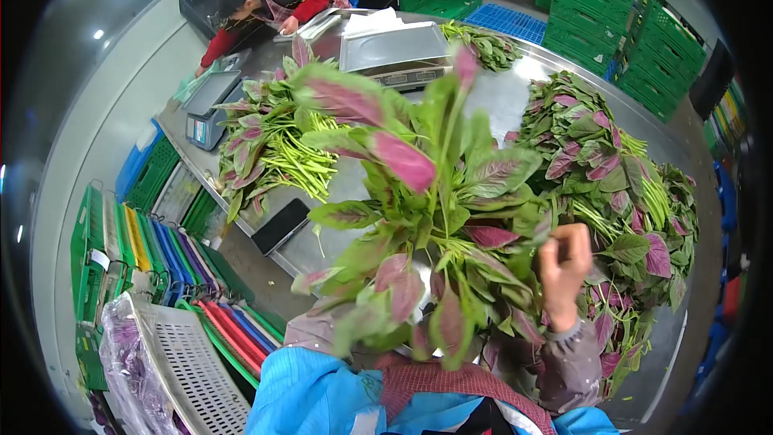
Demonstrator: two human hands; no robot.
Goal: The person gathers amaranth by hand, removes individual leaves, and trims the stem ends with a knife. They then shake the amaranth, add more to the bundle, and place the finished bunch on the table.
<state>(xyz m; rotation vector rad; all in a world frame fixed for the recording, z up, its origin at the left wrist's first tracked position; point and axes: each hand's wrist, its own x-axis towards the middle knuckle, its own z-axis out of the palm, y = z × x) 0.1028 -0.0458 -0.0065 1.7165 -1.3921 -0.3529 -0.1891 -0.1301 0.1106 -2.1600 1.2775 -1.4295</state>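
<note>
A big loose bunch of amaranth point(435, 209), green leaves with purple-red middles, is raised in front of my body and partly blurred. My left hand is hidden behind these leaves; only its sleeve point(310, 330) shows below them. Against the bunch's right side is my right hand point(564, 270), its fingers curled closed; what they hold, if anything, cannot be made out. Just beyond that hand, a heap of amaranth point(596, 169) covers the right part of the metal table point(503, 101). Another amaranth pile point(282, 145), stems toward the middle, lies on the left.
A scale with a steel tray point(393, 47) stands behind the bunch, a smaller scale point(205, 125) at left. A black phone point(280, 225) lies by the table edge. Across the table a person point(274, 4) leans over. Green crates point(592, 8) are stacked behind; more crates point(181, 254) stand left.
</note>
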